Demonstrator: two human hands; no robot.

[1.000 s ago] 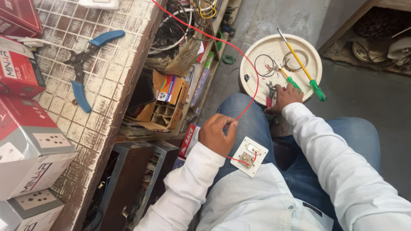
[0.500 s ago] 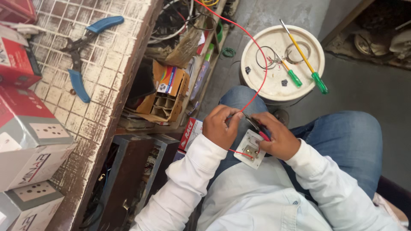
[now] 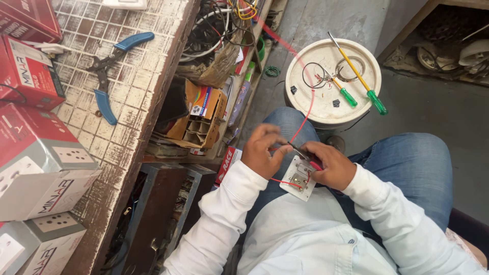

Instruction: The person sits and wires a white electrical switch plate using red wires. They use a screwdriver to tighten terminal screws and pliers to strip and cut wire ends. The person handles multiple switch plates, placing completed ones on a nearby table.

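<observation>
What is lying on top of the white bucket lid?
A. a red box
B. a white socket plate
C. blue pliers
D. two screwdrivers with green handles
D: two screwdrivers with green handles lie across the white bucket lid, beside some wire loops. The blue pliers and red boxes are on the tiled bench, and the socket plate is on the person's lap.

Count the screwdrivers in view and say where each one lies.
2. A long yellow-shafted screwdriver lies diagonally across the white bucket lid; a shorter green-handled screwdriver lies beside it. Others may hide among the shelf clutter.
</observation>
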